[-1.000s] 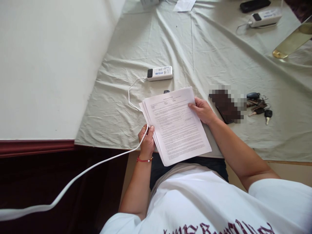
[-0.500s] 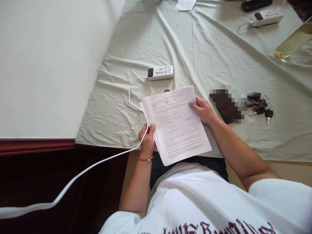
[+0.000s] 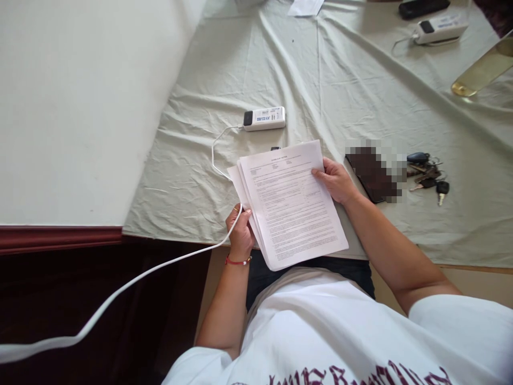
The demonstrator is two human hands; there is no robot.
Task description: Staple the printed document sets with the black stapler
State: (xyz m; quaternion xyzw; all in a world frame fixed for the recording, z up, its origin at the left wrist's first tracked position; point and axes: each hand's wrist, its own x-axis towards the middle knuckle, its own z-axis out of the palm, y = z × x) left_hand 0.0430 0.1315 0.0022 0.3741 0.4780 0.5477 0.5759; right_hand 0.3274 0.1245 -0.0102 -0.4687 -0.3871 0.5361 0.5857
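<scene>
I hold a fanned stack of printed paper sheets [image 3: 290, 206] over the near edge of a table covered with a pale green cloth [image 3: 320, 91]. My left hand [image 3: 240, 232] grips the stack's left edge, a red bracelet on its wrist. My right hand [image 3: 334, 181] grips the right edge, thumb on the top page. A white cable [image 3: 120, 291] runs past my left hand up to a white power bank [image 3: 264, 118] lying just beyond the papers.
Right of my right hand lie a dark phone [image 3: 371, 174] and a bunch of keys [image 3: 427, 176]. Far back right are a second white power bank [image 3: 441, 28], a black device [image 3: 422, 7] and a glass bottle [image 3: 483, 69]. A white wall [image 3: 80, 107] borders the left.
My left hand has shifted slightly along the stack's left edge and the sheets have fanned a little more. The right hand stays in place.
</scene>
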